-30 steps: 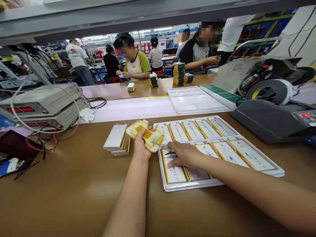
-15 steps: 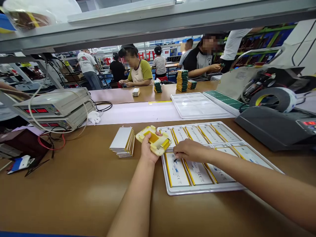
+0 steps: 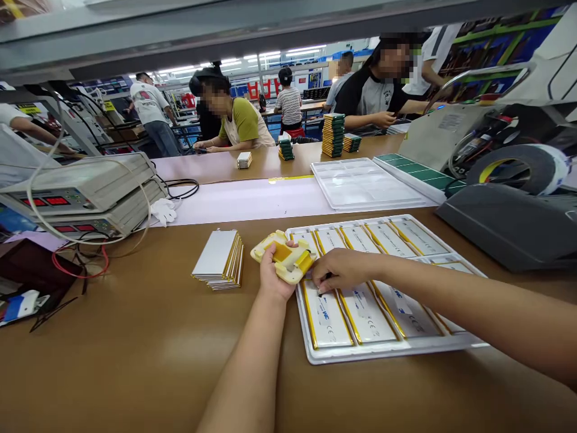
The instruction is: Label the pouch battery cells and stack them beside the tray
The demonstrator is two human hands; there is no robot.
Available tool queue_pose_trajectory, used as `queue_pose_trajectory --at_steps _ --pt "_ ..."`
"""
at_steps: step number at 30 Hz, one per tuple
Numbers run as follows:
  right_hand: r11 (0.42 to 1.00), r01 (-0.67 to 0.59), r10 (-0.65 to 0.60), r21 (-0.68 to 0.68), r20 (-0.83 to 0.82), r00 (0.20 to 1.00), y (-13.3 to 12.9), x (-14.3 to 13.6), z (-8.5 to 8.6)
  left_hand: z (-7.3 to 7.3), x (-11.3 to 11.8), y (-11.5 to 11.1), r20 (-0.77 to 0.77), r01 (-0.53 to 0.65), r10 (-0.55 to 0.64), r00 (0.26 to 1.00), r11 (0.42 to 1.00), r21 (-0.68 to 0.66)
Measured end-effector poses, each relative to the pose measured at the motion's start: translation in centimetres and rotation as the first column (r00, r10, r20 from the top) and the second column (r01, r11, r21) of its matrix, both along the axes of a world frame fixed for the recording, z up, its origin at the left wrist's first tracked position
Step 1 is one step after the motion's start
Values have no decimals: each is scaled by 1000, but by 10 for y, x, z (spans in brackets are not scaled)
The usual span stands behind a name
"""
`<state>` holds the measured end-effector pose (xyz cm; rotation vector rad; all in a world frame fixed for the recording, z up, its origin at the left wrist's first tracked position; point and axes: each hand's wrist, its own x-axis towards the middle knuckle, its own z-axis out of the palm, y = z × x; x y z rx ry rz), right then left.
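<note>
While the tray (image 3: 369,354) holds cells (image 3: 370,317), left hand (image 3: 276,280) grips fixture (image 3: 283,252), right hand (image 3: 343,269) dark piece (image 3: 320,294).

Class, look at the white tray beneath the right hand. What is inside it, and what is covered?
Inside the tray lie two rows of flat, yellow-edged white packs. The right hand and forearm hide parts of some packs; the tray floor beneath the packs cannot be seen.

The filled tray (image 3: 360,353) looks glossy plastic, the holder (image 3: 283,255) matt plastic, the tabletop (image 3: 148,343) smooth and softly shiny.
</note>
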<state>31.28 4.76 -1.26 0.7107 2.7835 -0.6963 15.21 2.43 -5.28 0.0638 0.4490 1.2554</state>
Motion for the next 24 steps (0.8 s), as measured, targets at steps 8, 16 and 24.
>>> queue_pose_trajectory --at_steps 8,16,24 --pt "996 -83 82 -21 -32 996 -2 -12 2 -2 0 3 -32 10 -10 999 1000 -1" --pt "999 -8 10 54 -38 999 3 -8 2 1 0 4 -72 -14 10 997 998 -59" --pt "997 -71 69 -12 -107 992 2 -6 -5 2 -1 4 -85 5 -11 996 998 -62"
